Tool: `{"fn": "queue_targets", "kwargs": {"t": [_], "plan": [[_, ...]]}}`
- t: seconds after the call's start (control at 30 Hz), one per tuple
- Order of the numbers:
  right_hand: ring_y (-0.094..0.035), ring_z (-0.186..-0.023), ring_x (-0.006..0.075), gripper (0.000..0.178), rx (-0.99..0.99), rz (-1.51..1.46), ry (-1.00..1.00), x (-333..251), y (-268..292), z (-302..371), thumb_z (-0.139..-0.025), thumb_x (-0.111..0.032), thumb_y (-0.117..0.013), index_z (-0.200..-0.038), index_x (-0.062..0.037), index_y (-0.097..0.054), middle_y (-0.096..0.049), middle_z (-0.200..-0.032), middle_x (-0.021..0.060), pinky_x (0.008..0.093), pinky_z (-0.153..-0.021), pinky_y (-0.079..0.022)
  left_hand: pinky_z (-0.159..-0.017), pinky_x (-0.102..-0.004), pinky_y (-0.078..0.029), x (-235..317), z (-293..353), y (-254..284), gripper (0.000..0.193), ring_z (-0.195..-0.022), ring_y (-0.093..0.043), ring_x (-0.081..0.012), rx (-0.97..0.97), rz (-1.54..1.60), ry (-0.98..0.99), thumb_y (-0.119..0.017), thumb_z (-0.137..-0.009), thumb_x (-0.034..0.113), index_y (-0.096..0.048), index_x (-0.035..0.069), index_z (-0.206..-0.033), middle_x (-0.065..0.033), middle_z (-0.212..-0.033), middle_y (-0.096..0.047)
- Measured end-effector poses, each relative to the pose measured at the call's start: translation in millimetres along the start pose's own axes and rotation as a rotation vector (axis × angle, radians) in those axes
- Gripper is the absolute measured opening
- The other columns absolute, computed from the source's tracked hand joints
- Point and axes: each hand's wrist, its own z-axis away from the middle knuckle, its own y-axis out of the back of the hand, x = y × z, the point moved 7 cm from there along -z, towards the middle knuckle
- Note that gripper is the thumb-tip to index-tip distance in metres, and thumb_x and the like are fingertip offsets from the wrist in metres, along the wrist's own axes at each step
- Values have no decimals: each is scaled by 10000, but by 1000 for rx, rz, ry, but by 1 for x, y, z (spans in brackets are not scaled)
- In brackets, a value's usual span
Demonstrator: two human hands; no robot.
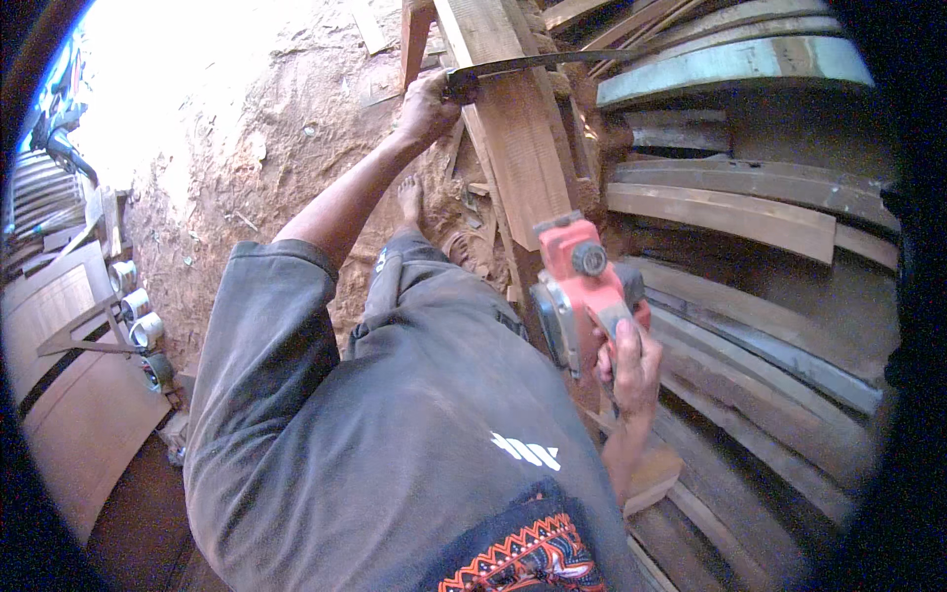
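Note:
My right hand (634,370) is wrapped round the rear handle of a red electric hand planer (582,276) with a round dark knob on top. The planer is over the near end of a long wooden board (523,158); whether it touches the wood I cannot tell. Further ahead, my left hand (429,111) is closed on the dark handle of a long, narrow, dark blade (533,63). That blade stretches rightward across the board; its edge is too small to tell whether it is toothed.
Stacked planks (730,217) fill the right side, one painted pale blue (740,71). A small wood block (653,479) sits below my right forearm. Wood dust and scraps cover the ground (266,148). White cans (146,331) and wooden panels (89,424) stand at the left.

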Motion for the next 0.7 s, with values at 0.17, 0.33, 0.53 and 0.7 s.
{"fn": "queue_targets", "kwargs": {"t": [0.17,0.33,0.53,0.7], "plan": [[-464,-533,56,438,0,14,-54,13,8,3,-1030,-423,-553,-853,-31,-634,-513,-614,-34,249,-503,-363,-792,-358,-561,-24,-4,-7,250,-843,-735,-208,-51,41,37,-780,-881,195,-748,69,-1095,-132,-950,-768],[-448,-518,59,466,-37,-4,-87,11,2,-5,-1039,-461,-509,-856,-40,-588,-514,-628,-20,236,-482,-365,-790,-353,-558,-28,2,-12,276,-850,-731,-205,-56,155,18,-790,-880,206,-745,67,-1114,-116,-945,-769],[-440,-513,66,463,-33,-32,-82,15,-3,-9,-1035,-470,-525,-863,-44,-581,-499,-634,-13,241,-474,-379,-812,-340,-552,-9,36,-24,297,-896,-722,-169,-73,78,44,-805,-868,207,-746,71,-1125,-122,-990,-764],[-451,-513,69,485,-23,-83,-78,27,-6,-8,-1032,-492,-524,-856,-45,-587,-492,-629,-15,242,-467,-384,-792,-347,-557,25,95,-16,275,-866,-709,-134,8,237,119,-796,-878,172,-745,59,-1124,-81,-960,-773]]}}
